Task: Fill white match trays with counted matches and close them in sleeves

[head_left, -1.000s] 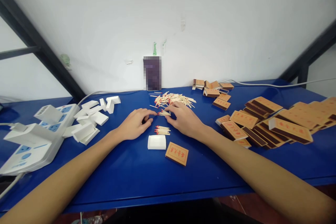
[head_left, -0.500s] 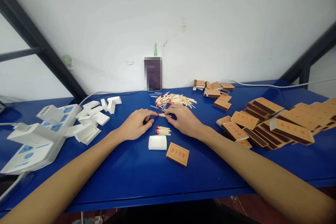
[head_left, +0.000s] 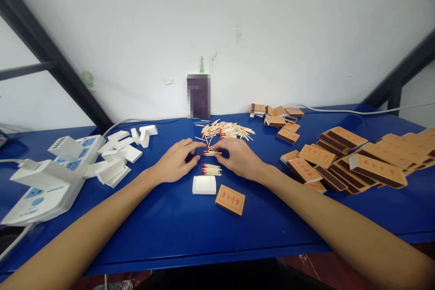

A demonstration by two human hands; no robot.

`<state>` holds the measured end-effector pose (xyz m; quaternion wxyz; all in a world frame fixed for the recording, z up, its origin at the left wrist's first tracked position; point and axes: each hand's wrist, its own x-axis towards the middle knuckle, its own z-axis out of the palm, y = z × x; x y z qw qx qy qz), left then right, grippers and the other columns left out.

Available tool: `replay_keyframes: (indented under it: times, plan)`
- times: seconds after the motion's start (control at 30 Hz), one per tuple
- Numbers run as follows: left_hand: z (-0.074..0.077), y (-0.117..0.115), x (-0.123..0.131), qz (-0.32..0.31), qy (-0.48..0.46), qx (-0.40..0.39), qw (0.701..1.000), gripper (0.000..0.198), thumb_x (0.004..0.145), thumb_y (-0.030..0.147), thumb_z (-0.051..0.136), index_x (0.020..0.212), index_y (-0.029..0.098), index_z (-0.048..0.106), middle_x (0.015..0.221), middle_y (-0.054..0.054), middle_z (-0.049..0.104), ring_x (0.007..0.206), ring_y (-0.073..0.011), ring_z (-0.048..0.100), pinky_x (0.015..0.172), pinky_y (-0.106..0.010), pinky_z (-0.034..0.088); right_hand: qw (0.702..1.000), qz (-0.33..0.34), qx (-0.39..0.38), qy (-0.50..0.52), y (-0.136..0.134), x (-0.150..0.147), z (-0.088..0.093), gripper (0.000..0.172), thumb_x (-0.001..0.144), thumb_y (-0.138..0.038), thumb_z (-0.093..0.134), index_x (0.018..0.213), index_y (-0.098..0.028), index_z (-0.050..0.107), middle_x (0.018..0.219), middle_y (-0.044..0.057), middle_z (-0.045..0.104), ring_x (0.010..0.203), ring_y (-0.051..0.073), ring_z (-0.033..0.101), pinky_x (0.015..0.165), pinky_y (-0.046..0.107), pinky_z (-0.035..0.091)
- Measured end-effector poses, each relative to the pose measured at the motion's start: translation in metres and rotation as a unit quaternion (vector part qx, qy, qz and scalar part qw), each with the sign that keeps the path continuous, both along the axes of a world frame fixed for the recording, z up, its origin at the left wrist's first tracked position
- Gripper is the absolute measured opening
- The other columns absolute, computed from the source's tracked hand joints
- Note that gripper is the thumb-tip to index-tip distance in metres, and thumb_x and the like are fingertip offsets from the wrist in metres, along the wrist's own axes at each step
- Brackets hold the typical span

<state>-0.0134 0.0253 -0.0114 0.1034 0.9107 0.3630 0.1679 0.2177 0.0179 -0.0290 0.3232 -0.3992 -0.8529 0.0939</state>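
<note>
My right hand (head_left: 238,156) pinches a few red-headed matches (head_left: 208,153) between thumb and fingertips, low over the table. Opposite it, my left hand (head_left: 178,161) has its index finger and thumb apart, close to the red heads, with nothing visible in its grip. A small row of matches (head_left: 211,170) lies just below, heads to the left. Nearer to me are a white matchbox tray (head_left: 204,185) and an orange matchbox sleeve (head_left: 230,200). Behind my hands spreads a loose pile of matches (head_left: 234,129).
White trays (head_left: 117,152) lie heaped at the left, beside a white power strip (head_left: 64,186) with plugs and cables. Stacks of orange matchboxes (head_left: 350,158) cover the right, and several more matchboxes (head_left: 275,120) lie near the wall. A pixelated dark object (head_left: 199,96) stands against the wall.
My right hand has shifted slightly toward me, with the matches in its fingertips also lower in view. My left hand stays nearly in place, its index finger a little higher.
</note>
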Motion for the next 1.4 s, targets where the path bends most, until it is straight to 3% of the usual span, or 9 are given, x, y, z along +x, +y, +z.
replay_keyframes:
  times: [0.1, 0.2, 0.37, 0.5, 0.67, 0.8, 1.0, 1.4]
  plan:
    - [0.0024, -0.0021, 0.0003, -0.026, 0.032, 0.022, 0.999, 0.040, 0.098, 0.030, 0.042, 0.136, 0.026, 0.053, 0.111, -0.008, 0.053, 0.099, -0.0230, 0.049, 0.090, -0.043, 0.042, 1.000, 0.017, -0.005, 0.015, -0.0031, -0.0011, 0.0007, 0.017, 0.084, -0.010, 0.061, 0.098, -0.017, 0.069, 0.092, 0.006, 0.074, 0.087, 0.019, 0.065, 0.081, 0.034, 0.049]
    - [0.0041, -0.0036, 0.0005, -0.035, 0.041, 0.033, 0.998, 0.038, 0.098, 0.031, 0.041, 0.133, 0.028, 0.057, 0.117, -0.009, 0.051, 0.103, -0.0247, 0.046, 0.094, -0.047, 0.041, 1.000, 0.020, -0.012, 0.021, -0.0039, -0.0015, 0.0010, 0.016, 0.083, -0.009, 0.061, 0.094, -0.018, 0.069, 0.091, 0.005, 0.074, 0.086, 0.018, 0.065, 0.081, 0.033, 0.050]
    - [0.0045, -0.0044, 0.0004, -0.059, 0.044, 0.035, 0.997, 0.034, 0.099, 0.030, 0.042, 0.126, 0.027, 0.063, 0.129, -0.009, 0.051, 0.117, -0.0275, 0.046, 0.101, -0.050, 0.039, 1.000, 0.016, -0.006, 0.013, -0.0015, -0.0017, 0.0007, 0.011, 0.083, -0.010, 0.062, 0.086, -0.017, 0.071, 0.086, 0.005, 0.074, 0.082, 0.018, 0.065, 0.078, 0.033, 0.049]
    - [0.0046, -0.0038, 0.0007, -0.076, 0.045, 0.031, 0.996, 0.037, 0.099, 0.028, 0.041, 0.131, 0.026, 0.059, 0.140, -0.008, 0.051, 0.129, -0.0277, 0.043, 0.106, -0.049, 0.036, 1.000, 0.016, -0.001, 0.020, -0.0006, -0.0013, 0.0006, 0.010, 0.083, -0.011, 0.063, 0.085, -0.017, 0.071, 0.086, 0.005, 0.075, 0.081, 0.018, 0.066, 0.077, 0.032, 0.050]
    - [0.0051, -0.0027, 0.0008, -0.077, 0.048, 0.007, 0.996, 0.040, 0.100, 0.028, 0.039, 0.137, 0.025, 0.053, 0.142, -0.008, 0.053, 0.132, -0.0263, 0.044, 0.108, -0.049, 0.036, 0.998, 0.021, -0.024, 0.045, -0.0001, -0.0002, -0.0004, 0.011, 0.084, -0.013, 0.063, 0.090, -0.019, 0.069, 0.088, 0.004, 0.075, 0.083, 0.017, 0.068, 0.078, 0.032, 0.050]
    - [0.0026, -0.0005, -0.0004, -0.077, 0.033, -0.002, 0.996, 0.039, 0.101, 0.028, 0.038, 0.136, 0.025, 0.054, 0.143, -0.006, 0.054, 0.135, -0.0247, 0.044, 0.110, -0.047, 0.035, 0.995, 0.005, -0.064, 0.076, 0.0005, 0.0003, -0.0012, 0.025, 0.082, -0.012, 0.065, 0.106, -0.020, 0.062, 0.089, 0.001, 0.075, 0.086, 0.017, 0.069, 0.078, 0.031, 0.050]
    - [0.0006, -0.0002, -0.0006, -0.034, 0.023, 0.014, 0.999, 0.039, 0.099, 0.028, 0.039, 0.134, 0.021, 0.055, 0.141, -0.008, 0.055, 0.134, -0.0267, 0.045, 0.109, -0.051, 0.037, 0.997, 0.022, -0.041, 0.059, 0.0000, 0.0004, 0.0013, 0.010, 0.084, -0.012, 0.062, 0.091, -0.018, 0.066, 0.089, 0.003, 0.074, 0.082, 0.016, 0.067, 0.077, 0.030, 0.050]
    - [0.0023, -0.0027, -0.0001, -0.029, 0.023, 0.027, 0.999, 0.038, 0.097, 0.025, 0.041, 0.133, 0.022, 0.053, 0.141, -0.009, 0.051, 0.132, -0.0266, 0.044, 0.108, -0.050, 0.037, 0.999, 0.003, 0.023, 0.030, 0.0018, 0.0001, -0.0005, 0.009, 0.084, -0.011, 0.061, 0.085, -0.017, 0.067, 0.086, 0.005, 0.070, 0.080, 0.016, 0.061, 0.076, 0.029, 0.045]
